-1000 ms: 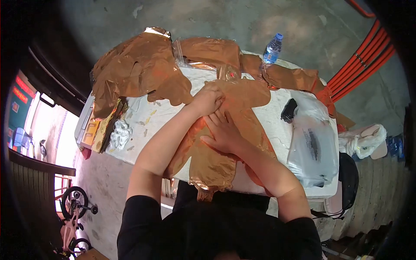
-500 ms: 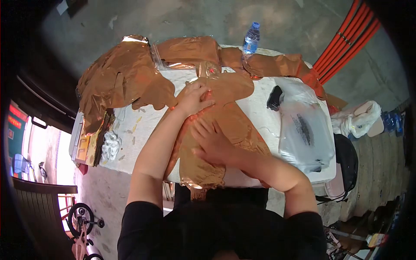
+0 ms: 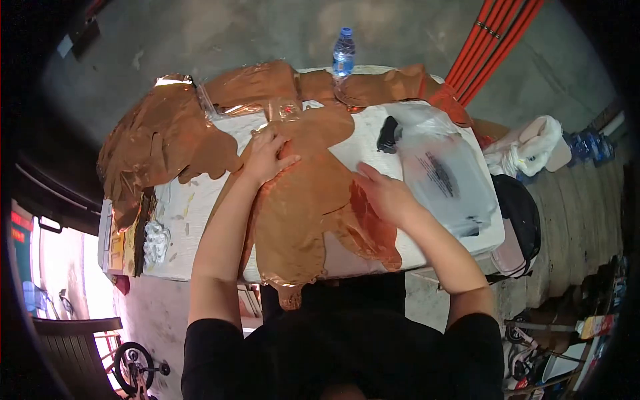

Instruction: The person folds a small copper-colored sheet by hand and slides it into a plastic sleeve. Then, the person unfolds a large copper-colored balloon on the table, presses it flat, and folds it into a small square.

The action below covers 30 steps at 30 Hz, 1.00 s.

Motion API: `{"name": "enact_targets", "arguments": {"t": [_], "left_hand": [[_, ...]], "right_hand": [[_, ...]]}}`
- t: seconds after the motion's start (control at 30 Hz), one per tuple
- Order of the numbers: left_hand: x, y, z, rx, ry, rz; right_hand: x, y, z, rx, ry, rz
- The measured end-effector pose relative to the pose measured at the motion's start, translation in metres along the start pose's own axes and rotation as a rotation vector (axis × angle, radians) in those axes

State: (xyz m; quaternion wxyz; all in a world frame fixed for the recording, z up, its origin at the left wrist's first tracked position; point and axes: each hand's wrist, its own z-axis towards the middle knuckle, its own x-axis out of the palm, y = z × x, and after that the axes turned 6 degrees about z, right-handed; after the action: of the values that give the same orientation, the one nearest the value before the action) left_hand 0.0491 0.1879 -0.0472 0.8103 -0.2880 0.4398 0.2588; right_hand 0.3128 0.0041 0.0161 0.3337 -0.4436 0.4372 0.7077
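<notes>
A large flat sheet of shiny copper-coloured foil (image 3: 303, 193), shaped like a foil balloon, lies across the middle of the table and hangs over its front edge. My left hand (image 3: 267, 160) rests on its upper left part, fingers laid down and thumb spread. At the foil's right edge is my right hand (image 3: 387, 193), slightly blurred, with its fingers stretched toward the upper left. Beside that hand a reddish, crumpled flap (image 3: 373, 230) of the foil stands partly raised. Whether the right fingertips touch the flap I cannot tell.
More copper foil pieces (image 3: 173, 133) cover the table's left and back. A water bottle (image 3: 344, 53) stands at the back. Clear plastic packaging (image 3: 447, 173) and a small black item (image 3: 387, 135) lie on the right. Crumpled white material (image 3: 157, 243) sits at the left.
My right hand has moved right, off the foil's middle to its right edge. The foil's right side is now raised and crumpled. My left hand stays on the foil; the whole view has shifted.
</notes>
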Motion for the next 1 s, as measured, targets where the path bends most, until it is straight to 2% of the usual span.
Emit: {"name": "enact_targets", "arguments": {"t": [0.07, 0.13, 0.27, 0.33, 0.4, 0.47, 0.5, 0.57, 0.6, 0.67, 0.7, 0.77, 0.9, 0.97, 1.0], "left_hand": [[0.0, 0.002, 0.001, 0.015, 0.0, 0.03], [0.001, -0.001, 0.0, 0.014, -0.013, 0.018], [-0.003, -0.002, 0.0, -0.009, 0.016, -0.013], [-0.003, -0.003, 0.0, -0.014, 0.001, 0.0], [-0.003, -0.003, 0.0, -0.009, 0.017, -0.002], [-0.001, -0.002, 0.0, -0.007, 0.011, 0.009], [0.0, -0.001, -0.001, -0.003, 0.003, 0.016], [0.0, -0.002, -0.001, -0.011, 0.005, 0.009], [0.001, -0.001, -0.001, -0.015, 0.006, -0.003], [0.003, 0.0, -0.001, 0.0, -0.028, -0.006], [0.004, 0.0, -0.001, 0.015, -0.055, -0.017], [0.004, 0.001, -0.001, 0.008, -0.04, -0.024], [0.007, 0.002, -0.001, 0.001, -0.041, -0.041], [0.004, 0.0, 0.0, -0.009, -0.028, -0.04], [0.003, -0.001, -0.001, -0.019, -0.011, -0.04]], "right_hand": [[0.002, -0.009, 0.001, 0.028, -0.086, -0.003], [-0.004, -0.006, 0.007, 0.282, 0.164, 0.043], [-0.007, -0.012, -0.008, 0.211, 0.273, 0.006], [-0.027, 0.0, -0.018, 0.007, 0.404, 0.325], [-0.06, 0.031, -0.03, 0.125, 0.699, 0.796], [-0.068, 0.048, -0.043, 0.144, 0.92, 0.981], [-0.062, 0.052, -0.048, 0.139, 0.922, 0.982], [-0.045, 0.055, -0.056, 0.013, 1.065, 1.479], [-0.036, 0.057, -0.057, 0.006, 1.068, 1.476], [-0.023, 0.062, -0.056, -0.284, 0.652, 0.825], [-0.023, 0.065, -0.057, -0.292, 0.653, 0.823], [-0.027, 0.073, -0.058, -0.315, 0.551, 0.627], [-0.028, 0.068, -0.047, -0.26, 0.566, 0.624], [-0.017, 0.053, -0.044, -0.224, 0.351, 0.637], [-0.022, 0.05, -0.038, -0.133, 0.306, 0.5]]}}
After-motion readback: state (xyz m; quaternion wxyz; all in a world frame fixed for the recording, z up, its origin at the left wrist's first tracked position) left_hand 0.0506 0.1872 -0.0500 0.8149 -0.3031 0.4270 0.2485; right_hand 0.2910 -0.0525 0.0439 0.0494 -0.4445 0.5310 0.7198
